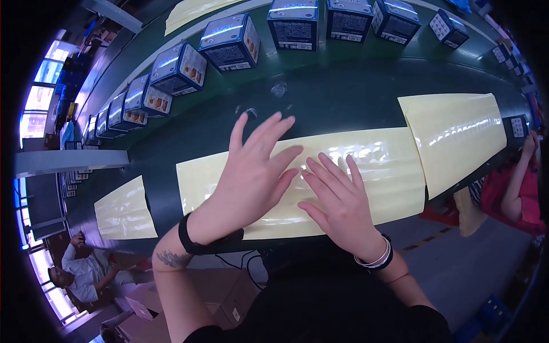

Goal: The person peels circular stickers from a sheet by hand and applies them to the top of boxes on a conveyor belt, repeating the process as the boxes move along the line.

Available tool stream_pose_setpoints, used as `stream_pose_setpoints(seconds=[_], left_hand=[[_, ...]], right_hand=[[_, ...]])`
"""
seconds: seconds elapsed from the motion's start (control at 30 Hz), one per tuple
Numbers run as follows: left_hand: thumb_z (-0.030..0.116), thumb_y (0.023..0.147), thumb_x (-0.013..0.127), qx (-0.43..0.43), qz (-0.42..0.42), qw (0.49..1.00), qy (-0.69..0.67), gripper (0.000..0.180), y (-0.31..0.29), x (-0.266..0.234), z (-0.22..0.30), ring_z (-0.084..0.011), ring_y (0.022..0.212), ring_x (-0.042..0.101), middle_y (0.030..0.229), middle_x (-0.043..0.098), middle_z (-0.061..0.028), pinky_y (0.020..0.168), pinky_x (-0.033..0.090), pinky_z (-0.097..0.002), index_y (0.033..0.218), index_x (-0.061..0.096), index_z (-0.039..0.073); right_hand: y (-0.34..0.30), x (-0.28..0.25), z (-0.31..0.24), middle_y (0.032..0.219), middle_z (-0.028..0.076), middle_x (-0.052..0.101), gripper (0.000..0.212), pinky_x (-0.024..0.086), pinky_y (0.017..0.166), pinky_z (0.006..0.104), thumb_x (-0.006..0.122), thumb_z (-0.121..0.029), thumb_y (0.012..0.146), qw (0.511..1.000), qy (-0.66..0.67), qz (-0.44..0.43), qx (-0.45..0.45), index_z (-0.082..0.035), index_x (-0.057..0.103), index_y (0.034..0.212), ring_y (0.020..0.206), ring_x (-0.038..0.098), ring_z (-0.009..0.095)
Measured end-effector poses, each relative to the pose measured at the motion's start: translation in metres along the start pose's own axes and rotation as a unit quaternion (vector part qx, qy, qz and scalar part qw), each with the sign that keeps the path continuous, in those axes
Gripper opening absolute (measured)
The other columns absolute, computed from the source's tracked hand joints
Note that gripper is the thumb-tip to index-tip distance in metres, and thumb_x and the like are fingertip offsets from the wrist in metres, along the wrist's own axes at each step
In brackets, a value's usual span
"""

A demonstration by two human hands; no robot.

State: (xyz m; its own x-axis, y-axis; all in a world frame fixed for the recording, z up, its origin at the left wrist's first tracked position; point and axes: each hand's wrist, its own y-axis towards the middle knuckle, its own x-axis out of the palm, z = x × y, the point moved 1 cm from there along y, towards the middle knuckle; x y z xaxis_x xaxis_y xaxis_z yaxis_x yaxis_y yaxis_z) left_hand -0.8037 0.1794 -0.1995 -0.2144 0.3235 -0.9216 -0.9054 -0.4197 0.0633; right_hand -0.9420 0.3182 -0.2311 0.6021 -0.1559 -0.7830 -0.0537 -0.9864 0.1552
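Note:
Across the dark green work surface in front of me lies a long glossy pale-yellow sheet (377,183), its top catching the light in ripples. My left hand (257,166) is over the middle of this sheet with fingers apart and nothing in them; its fingertips reach past the far edge. Close beside it, my right hand (340,200) spreads its fingers over the sheet, also holding nothing. Whether either palm touches the sheet I cannot tell. Small clear scraps of film (279,89) lie beyond my left fingertips.
Several blue-and-white boxes (230,43) stand in a curved row along the far side. More yellow sheets lie at the right (457,137) and left (126,208). A seated person (86,268) is at lower left; another person in red (514,194) works at the right. Cardboard boxes (223,294) stand below the table.

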Motion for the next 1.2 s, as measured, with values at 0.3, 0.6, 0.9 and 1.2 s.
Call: stream_pose_setpoints(seconds=[0.3,0.6,0.9,1.2], left_hand=[[0.007,0.084,0.070,-0.115,0.064,0.988,-0.079,0.039,-0.079,0.078,0.020,-0.0315,0.132,0.049,0.137,0.055,-0.0155,0.113,0.033,-0.0500,0.121,0.063,0.003],[0.007,0.083,0.070,-0.142,0.114,0.974,-0.138,0.043,-0.086,0.083,0.024,-0.0317,0.131,0.050,0.133,0.058,-0.0150,0.111,0.036,-0.0472,0.125,0.061,0.004],[0.017,0.091,0.066,-0.155,0.038,0.981,-0.111,0.044,-0.084,0.075,0.018,-0.0390,0.144,0.028,0.152,0.038,-0.0161,0.117,0.017,-0.0567,0.133,0.056,0.008],[0.014,0.087,0.069,-0.130,0.044,0.984,-0.114,0.049,-0.076,0.065,0.013,-0.0364,0.144,0.031,0.150,0.041,-0.0148,0.117,0.019,-0.0546,0.134,0.055,0.006]], right_hand=[[-0.015,0.036,0.005,0.125,0.011,0.065,0.034,0.031,0.112,0.0531,0.074,-0.022,0.083,1.000,-0.012,-0.003,-0.015,-0.003,0.068,0.111,0.127,0.054,0.028],[-0.018,0.039,0.006,0.126,0.011,0.064,0.035,0.031,0.111,0.0529,0.075,-0.021,0.082,1.000,0.004,0.002,-0.018,-0.003,0.068,0.110,0.127,0.053,0.029],[-0.002,0.031,0.003,0.140,0.012,0.052,0.057,0.027,0.114,0.0525,0.074,-0.031,0.081,0.995,-0.057,-0.078,-0.026,-0.002,0.058,0.126,0.135,0.045,0.027],[-0.004,0.034,0.014,0.141,0.011,0.052,0.064,0.026,0.114,0.0503,0.076,-0.035,0.078,0.993,-0.050,-0.101,-0.033,-0.003,0.057,0.130,0.137,0.043,0.027]])
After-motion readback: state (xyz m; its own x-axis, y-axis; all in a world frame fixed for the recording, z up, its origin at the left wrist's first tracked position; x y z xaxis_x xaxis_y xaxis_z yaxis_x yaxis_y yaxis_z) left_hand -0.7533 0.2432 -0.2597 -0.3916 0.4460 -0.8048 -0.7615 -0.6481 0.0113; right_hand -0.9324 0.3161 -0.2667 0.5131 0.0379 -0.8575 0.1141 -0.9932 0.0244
